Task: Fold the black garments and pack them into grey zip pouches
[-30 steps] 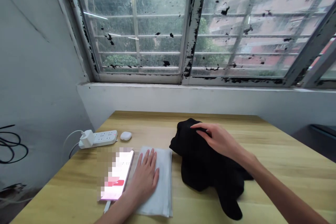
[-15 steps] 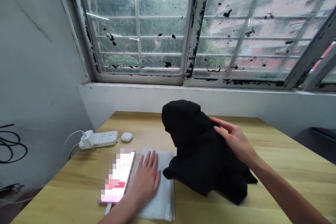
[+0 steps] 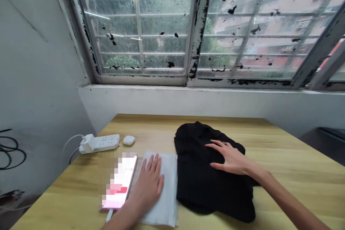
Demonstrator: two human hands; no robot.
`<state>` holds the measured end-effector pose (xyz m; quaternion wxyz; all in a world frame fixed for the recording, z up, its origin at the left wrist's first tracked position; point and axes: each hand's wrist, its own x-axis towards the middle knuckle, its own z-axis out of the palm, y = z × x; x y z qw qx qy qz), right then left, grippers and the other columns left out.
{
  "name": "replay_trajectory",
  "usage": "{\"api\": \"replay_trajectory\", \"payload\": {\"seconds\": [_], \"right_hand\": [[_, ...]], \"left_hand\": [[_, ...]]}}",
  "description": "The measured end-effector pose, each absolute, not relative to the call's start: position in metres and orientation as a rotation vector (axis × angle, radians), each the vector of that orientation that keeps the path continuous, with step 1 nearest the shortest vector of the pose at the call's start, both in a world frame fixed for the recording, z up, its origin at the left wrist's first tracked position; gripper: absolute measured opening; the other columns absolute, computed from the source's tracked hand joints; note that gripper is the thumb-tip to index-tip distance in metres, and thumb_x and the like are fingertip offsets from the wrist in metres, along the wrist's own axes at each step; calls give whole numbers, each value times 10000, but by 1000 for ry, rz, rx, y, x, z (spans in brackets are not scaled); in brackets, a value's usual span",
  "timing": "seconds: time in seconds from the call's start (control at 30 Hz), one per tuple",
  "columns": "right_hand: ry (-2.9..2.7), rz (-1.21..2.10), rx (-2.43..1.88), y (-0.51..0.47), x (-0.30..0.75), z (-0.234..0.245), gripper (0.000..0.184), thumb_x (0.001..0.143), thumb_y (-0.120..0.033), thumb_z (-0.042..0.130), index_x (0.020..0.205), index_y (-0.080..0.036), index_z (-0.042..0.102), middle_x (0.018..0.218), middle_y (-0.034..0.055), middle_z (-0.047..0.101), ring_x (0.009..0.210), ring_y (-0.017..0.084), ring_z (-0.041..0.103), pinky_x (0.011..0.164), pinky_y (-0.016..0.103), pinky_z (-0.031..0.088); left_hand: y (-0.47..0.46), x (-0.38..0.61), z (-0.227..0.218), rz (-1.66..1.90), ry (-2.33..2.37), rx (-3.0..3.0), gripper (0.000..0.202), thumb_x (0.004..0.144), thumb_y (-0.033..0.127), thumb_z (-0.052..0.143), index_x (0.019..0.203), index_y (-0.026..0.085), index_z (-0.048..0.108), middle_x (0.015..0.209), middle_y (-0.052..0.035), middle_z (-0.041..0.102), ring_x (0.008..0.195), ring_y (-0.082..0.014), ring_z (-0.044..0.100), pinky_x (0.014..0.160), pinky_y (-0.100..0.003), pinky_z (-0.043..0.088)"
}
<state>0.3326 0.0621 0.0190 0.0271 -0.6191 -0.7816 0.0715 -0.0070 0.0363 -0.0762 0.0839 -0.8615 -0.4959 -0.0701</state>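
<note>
My left hand [image 3: 149,183] lies flat with its fingers apart on a folded white cloth [image 3: 168,197], close to a smartphone [image 3: 118,183] whose lit screen is blurred out. My right hand [image 3: 230,160] rests palm down on a black fabric garment [image 3: 207,190], which lies spread in a soft heap beside the white cloth. Neither hand grips anything. The garment's edge touches or nearly touches the cloth's right side.
A white power strip [image 3: 99,143] with a plugged-in charger and a small white earbud case [image 3: 128,140] sit at the far left of the light wooden table [image 3: 285,154]. Behind the table are a white sill and a paint-chipped barred window [image 3: 140,25].
The black garment, heaped up high a moment ago, has dropped and now lies flatter on the table. My right hand has moved left and down onto it. My left hand has stayed put.
</note>
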Motion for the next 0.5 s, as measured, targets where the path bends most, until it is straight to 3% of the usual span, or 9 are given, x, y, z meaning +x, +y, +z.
{"api": "replay_trajectory", "payload": {"seconds": [0.23,0.4,0.5], "right_hand": [[-2384,128,-2037,68,327,14,584,844,-516,643,1381,-285,643,1488,130,573,1198,422,646,1007,539,485],[-2281,68,-2183,72,325,25,580,971,-552,404,1301,-184,709,1272,212,707,1063,435,712,898,578,529],[-2297,23,-2157,69,332,39,544,885,-542,546,1293,-223,714,1312,188,692,1225,465,613,1006,626,454]], "left_hand": [[35,-5,-68,-166,-1496,-2592,553,1022,305,356,1523,84,435,1563,-178,457,1452,-315,433,1183,-501,349],[37,-8,-78,-226,-1498,-2568,552,1032,332,353,1527,103,433,1567,-169,459,1462,-313,418,1186,-491,344],[38,-9,-85,-272,-1473,-2564,554,1035,328,337,1547,129,405,1583,-155,438,1472,-309,401,1193,-501,331]]}}
